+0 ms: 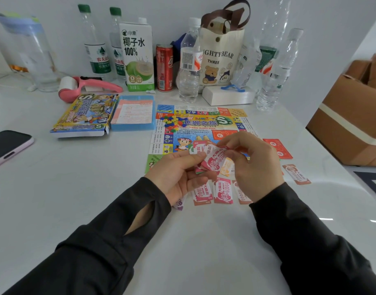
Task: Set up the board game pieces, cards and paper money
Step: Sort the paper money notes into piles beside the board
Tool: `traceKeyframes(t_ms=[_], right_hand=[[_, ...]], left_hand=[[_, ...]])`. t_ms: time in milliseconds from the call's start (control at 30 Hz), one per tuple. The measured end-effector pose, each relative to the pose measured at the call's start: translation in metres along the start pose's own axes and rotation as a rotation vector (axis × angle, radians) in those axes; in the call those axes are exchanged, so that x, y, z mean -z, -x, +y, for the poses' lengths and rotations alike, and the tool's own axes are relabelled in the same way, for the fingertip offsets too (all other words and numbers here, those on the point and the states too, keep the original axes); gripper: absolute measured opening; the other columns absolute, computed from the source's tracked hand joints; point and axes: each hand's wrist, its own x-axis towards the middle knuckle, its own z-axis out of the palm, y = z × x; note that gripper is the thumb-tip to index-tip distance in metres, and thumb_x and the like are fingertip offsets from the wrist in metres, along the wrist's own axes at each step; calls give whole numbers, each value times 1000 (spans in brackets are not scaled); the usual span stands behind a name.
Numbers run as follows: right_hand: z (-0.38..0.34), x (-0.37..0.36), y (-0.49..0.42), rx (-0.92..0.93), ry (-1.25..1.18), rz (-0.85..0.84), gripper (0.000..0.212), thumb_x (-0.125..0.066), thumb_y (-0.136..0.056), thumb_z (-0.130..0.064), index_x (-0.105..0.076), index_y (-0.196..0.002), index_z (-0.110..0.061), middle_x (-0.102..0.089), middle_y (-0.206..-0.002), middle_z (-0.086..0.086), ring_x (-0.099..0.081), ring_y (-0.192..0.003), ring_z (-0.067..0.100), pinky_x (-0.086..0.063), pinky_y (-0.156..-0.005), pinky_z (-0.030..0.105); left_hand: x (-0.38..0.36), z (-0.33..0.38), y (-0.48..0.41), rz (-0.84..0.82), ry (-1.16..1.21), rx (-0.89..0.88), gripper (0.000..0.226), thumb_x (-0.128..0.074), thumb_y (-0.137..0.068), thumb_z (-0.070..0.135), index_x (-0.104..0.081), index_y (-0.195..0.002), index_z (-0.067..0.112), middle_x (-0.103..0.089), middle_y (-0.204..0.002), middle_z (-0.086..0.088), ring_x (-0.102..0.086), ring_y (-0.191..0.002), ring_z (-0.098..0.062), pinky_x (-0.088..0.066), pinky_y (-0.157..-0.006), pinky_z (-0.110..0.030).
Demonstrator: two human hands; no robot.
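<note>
**Both hands on the paper money**

The left hand [178, 173] grips a bundle of paper money [212, 161], fingers [193, 178] curled round it, just above the near edge of the game board [195, 126]. The right hand [255, 167] pinches the top red note of that bundle between thumb and forefinger. More notes [222, 193] lie in a row on the white desk [97, 188] beneath the hands, one brown note [296, 174] apart to the right. A heap of coloured plastic pieces [172, 121] sits on the board; a red card [278, 147] lies beside its right edge.
</note>
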Motion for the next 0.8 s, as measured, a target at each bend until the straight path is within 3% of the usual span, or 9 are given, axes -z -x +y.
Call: traceKeyframes(t_ms=[100, 200, 367, 667, 800], right_hand=[[-1, 5, -5, -127, -106, 63, 37, -55, -83, 9, -52, -67, -25, -63, -75, -7, -62, -75, 10, -50, -66, 15], [5, 12, -10, -320, -283, 172, 32, -52, -89, 4, -53, -68, -20, -64, -70, -1, -63, -61, 9, -52, -56, 19], [12, 13, -10, -510, -448, 177, 22, -54, -89, 2, -58, -72, -12, -64, -52, -5, -59, -47, 5, -51, -52, 20], [1, 9, -6, -465, -377, -36, 27, -60, -85, 2, -64, -72, -22, -61, -49, -6, -53, -44, 8, -52, -53, 24], [-5, 10, -4, -404, -273, -54, 26, -61, -85, -2, -65, -74, -25, -64, -60, -3, -53, -47, 7, -54, -55, 23]], left_hand=[[2, 1, -3, 81, -101, -87, 11, -55, -88, 6, -59, -81, -1, -67, -60, -15, -64, -45, -16, -49, -39, -17], [4, 1, -4, 126, -152, -117, 10, -57, -89, 7, -59, -84, -1, -67, -60, -15, -64, -46, -17, -50, -40, -17], [2, 0, -3, 117, -149, -107, 8, -57, -89, 6, -59, -86, 0, -68, -66, -17, -65, -48, -18, -50, -40, -18], [-1, 0, -2, 58, -127, -100, 10, -54, -90, 7, -59, -85, 1, -67, -67, -17, -65, -47, -19, -50, -39, -18], [-2, 0, 0, 28, -127, -116, 10, -52, -91, 8, -57, -86, 1, -69, -68, -17, -66, -49, -19, -50, -42, -19]])
